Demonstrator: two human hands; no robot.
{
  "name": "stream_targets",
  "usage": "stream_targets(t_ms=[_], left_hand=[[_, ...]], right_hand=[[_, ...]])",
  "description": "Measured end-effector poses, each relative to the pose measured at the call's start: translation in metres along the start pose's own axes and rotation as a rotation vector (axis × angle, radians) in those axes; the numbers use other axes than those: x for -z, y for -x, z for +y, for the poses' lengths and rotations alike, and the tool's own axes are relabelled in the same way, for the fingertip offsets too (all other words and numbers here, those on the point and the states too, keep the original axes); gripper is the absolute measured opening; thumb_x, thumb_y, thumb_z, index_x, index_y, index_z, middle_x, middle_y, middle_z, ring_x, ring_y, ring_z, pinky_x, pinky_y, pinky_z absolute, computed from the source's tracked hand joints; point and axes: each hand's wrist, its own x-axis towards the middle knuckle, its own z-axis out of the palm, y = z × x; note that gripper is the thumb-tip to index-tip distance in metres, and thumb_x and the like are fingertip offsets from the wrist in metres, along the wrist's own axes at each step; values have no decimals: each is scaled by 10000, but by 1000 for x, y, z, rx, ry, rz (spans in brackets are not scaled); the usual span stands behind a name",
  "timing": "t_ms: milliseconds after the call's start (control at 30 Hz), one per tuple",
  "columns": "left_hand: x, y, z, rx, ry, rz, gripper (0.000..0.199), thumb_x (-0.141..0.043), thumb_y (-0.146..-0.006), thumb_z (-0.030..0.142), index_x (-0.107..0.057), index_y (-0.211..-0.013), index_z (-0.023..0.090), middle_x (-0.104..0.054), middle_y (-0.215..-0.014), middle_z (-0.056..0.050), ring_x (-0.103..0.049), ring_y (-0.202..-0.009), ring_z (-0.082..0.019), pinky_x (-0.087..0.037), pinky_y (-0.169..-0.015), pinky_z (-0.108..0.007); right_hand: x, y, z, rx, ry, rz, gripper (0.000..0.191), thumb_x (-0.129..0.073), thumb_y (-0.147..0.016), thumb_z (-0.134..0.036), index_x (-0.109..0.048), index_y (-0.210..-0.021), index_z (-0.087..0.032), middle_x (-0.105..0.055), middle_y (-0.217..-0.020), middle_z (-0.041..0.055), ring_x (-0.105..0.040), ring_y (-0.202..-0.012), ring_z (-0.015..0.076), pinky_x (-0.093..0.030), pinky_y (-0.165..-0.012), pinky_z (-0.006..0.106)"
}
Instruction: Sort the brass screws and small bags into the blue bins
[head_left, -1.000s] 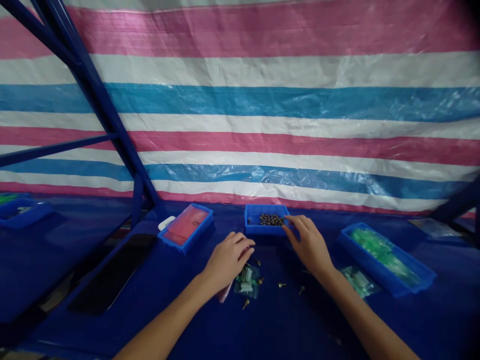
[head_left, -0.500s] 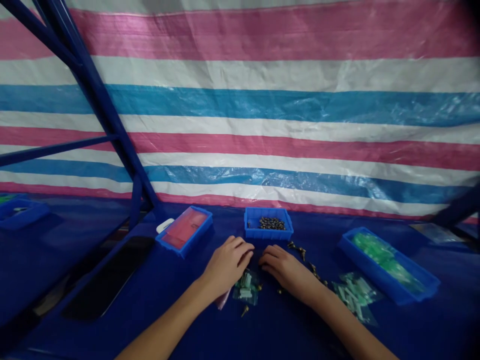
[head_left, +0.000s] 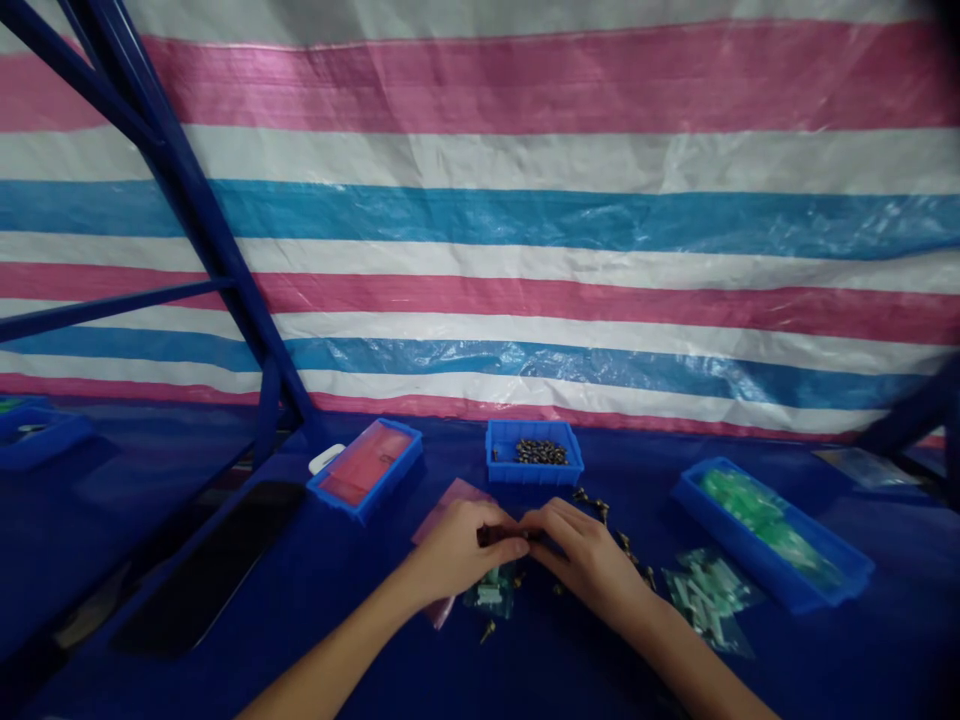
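My left hand [head_left: 466,548] and my right hand [head_left: 581,545] meet fingertip to fingertip above the blue cloth. Both are closed in a pinch; whatever lies between the fingers is too small and dark to make out. Under my left hand lies a pink plastic bag [head_left: 459,492], partly covered by it. A small clear bag of pale plastic pieces [head_left: 491,597] sits just below the fingertips. One loose brass-coloured screw [head_left: 488,631] is nearer to me. More loose screws [head_left: 626,545] trail along the far side of my right hand.
Behind the hands stands a blue bin [head_left: 535,474] with many dark metal pieces. A blue bin of pink bags [head_left: 366,465] is at left, near a black phone-like slab [head_left: 214,570]. At right are a blue bin of green bags [head_left: 776,530] and another clear bag [head_left: 712,595].
My hands, apart before, now touch at the fingertips. The right hand has shifted slightly left and down, and more of the pink bag shows behind the left hand.
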Motion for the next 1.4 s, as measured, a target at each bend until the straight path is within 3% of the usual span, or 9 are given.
stream_targets(t_ms=[200,400,567,667,1000,1100,1267,1400], left_hand=[[-5,0,-6,73,120,9,299,-683,-806,424,-743,-909,150,-695,-780,-33,-592,-677,-149,-395,-564,-215],[-11,-2,-10,53,147,69,307,-675,-822,438,-736,-910,150,-675,-768,-35,-574,-660,-144,-389,-566,-223],[-3,-4,-7,-50,72,237,173,-745,-785,365,-754,-859,209,-680,-784,-15,-560,-698,-141,-414,-644,-235],[0,-6,-8,-119,65,303,142,-759,-782,337,-761,-879,233,-696,-814,-17,-581,-771,-159,-435,-721,-254],[-2,-4,-6,-126,68,262,187,-752,-781,395,-768,-820,212,-711,-788,-34,-604,-781,-184,-467,-733,-273],[2,-3,0,-109,-4,237,220,-667,-854,413,-761,-890,217,-713,-832,-36,-613,-808,-181,-462,-751,-267],[10,-4,-2,-38,-212,354,303,-489,-960,394,-737,-932,221,-685,-785,-26,-601,-759,-171,-425,-683,-254],[15,-7,-14,-11,-311,442,310,-446,-976,354,-724,-951,219,-707,-842,-29,-613,-746,-172,-424,-670,-258]], right_hand=[[3,-1,-4,69,27,-5,205,-495,-971,-210,-525,-1173,-193,-654,-948,52,-584,-842,178,-502,-734,297],[7,-2,-6,121,65,-17,362,-464,-985,-215,-447,-1346,-213,-662,-1000,63,-600,-903,189,-521,-795,316],[10,-1,-2,-29,78,139,291,-515,-965,-233,-523,-1255,-208,-654,-976,56,-610,-905,184,-517,-791,309],[11,-1,-2,-59,43,155,212,-533,-958,-236,-574,-1165,-211,-660,-988,53,-614,-921,178,-511,-796,302],[3,-1,-9,-31,-32,144,146,-464,-989,-227,-603,-1027,-206,-670,-922,55,-608,-858,166,-509,-749,296],[5,-5,-1,-22,42,151,135,-475,-979,-218,-607,-1005,-207,-672,-900,51,-611,-840,166,-499,-741,292],[16,-18,29,-241,407,325,183,-484,-975,-272,-615,-1070,-186,-675,-868,71,-624,-806,207,-478,-738,329],[15,-13,33,-294,402,284,274,-485,-976,-309,-589,-1191,-175,-673,-914,75,-638,-830,209,-490,-739,317]])
